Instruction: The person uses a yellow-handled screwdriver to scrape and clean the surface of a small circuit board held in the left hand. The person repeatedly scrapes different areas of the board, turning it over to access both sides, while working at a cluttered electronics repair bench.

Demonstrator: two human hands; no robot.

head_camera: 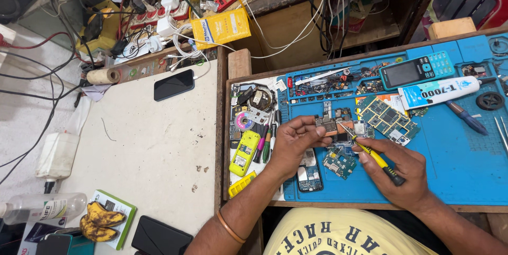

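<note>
Circuit board pinched in left fingers, screwdriver tip touching it

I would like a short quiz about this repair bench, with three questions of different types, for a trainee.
1. True or false: the right hand holds a yellow-handled screwdriver.
2. Multiple choice: the left hand pinches what? A) a banana B) a small phone part C) a glue tube
3. Short answer: what colour is the work mat under both hands?

Key: 1 true. 2 B. 3 blue. The screwdriver tip meets the small phone part held between the left fingertips. The bananas lie far left on the white table, and the white glue tube lies untouched at the back of the mat.
</note>
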